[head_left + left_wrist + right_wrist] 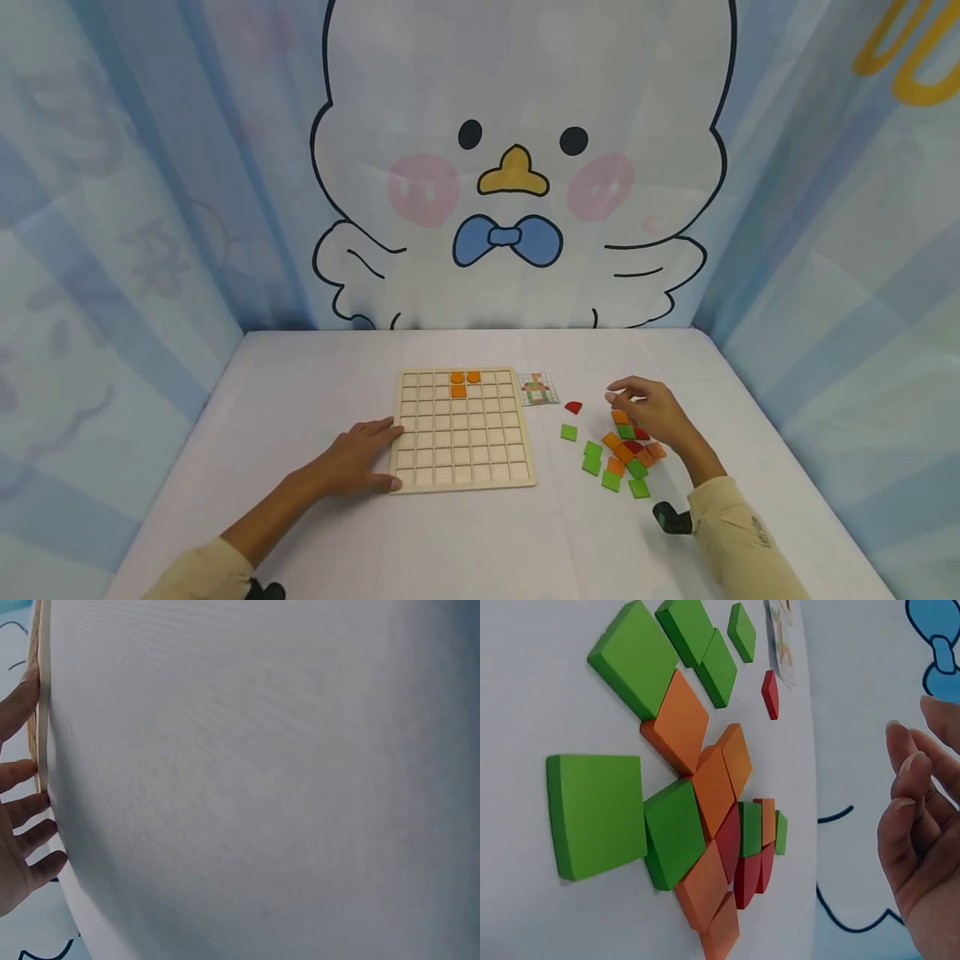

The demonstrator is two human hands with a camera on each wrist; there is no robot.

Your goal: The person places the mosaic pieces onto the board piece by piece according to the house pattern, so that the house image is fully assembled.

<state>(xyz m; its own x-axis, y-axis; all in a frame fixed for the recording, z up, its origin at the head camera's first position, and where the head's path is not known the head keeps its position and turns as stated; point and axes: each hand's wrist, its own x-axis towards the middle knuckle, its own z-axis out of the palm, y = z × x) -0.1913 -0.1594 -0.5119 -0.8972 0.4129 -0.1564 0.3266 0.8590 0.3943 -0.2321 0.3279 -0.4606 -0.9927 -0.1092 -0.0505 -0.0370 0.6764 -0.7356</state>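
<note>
A wooden grid board (462,433) lies on the table, with two orange round pieces (473,377) and an orange square (458,392) in its upper cells. My left hand (356,458) rests against the board's left edge, thumb and fingers spread. The left wrist view shows those fingertips (49,799) touching the wooden rim. Above the far side of a loose pile of pieces hovers my right hand (651,410). In the right wrist view its fingers bend loosely, thumb apart, and nothing shows between them. Green squares (596,817), orange squares (676,724) and red quarter-round pieces (727,844) make up the pile.
A small pattern card (538,389) lies at the board's upper right edge. Apart from the pile are one red piece (573,407) and one green square (568,432). A printed curtain (510,292) stands behind the white table (465,542).
</note>
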